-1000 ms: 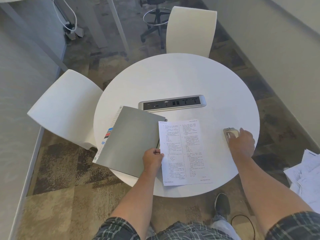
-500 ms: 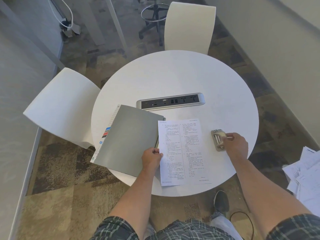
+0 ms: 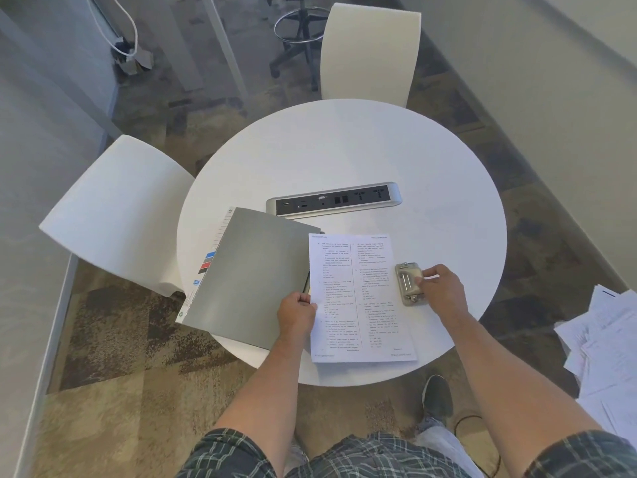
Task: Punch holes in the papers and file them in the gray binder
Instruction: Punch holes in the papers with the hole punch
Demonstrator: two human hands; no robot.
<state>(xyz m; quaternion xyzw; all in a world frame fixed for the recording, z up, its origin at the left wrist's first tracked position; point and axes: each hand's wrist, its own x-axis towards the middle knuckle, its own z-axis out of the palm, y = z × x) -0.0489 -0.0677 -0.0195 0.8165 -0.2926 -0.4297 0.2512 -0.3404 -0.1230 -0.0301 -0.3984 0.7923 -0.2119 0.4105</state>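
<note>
Fingers (image 3: 425, 279) closed around hole punch (image 3: 408, 283)

Printed sheet (image 3: 358, 298) — two columns of small black type, numbered items with a header line at the top and a footer line at the bottom, all too small to read. Gray binder (image 3: 248, 274) — index tabs along its left edge in blue, red and black, with a small blue label and a green mark near the corner; no lettering on them is legible.
</note>
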